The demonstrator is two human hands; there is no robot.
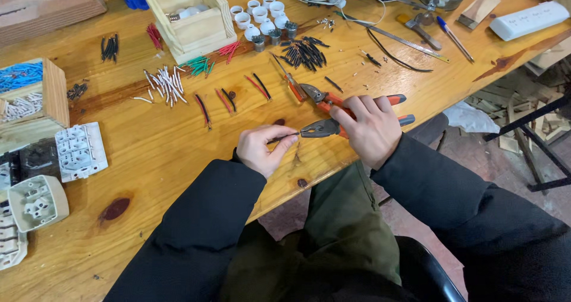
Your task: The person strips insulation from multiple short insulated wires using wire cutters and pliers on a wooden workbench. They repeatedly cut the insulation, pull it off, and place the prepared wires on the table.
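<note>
Wire piece (281, 139), center frame: left hand (262, 150) pinches it, right hand (369, 129) clamps pliers (324, 127) on tip; may slip w/ uneven squeeze.

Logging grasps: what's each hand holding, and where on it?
Right hand grips the pliers by their red handles. Left hand pinches one end of a short dark wire piece; the pliers' nose meets its other end.
</note>
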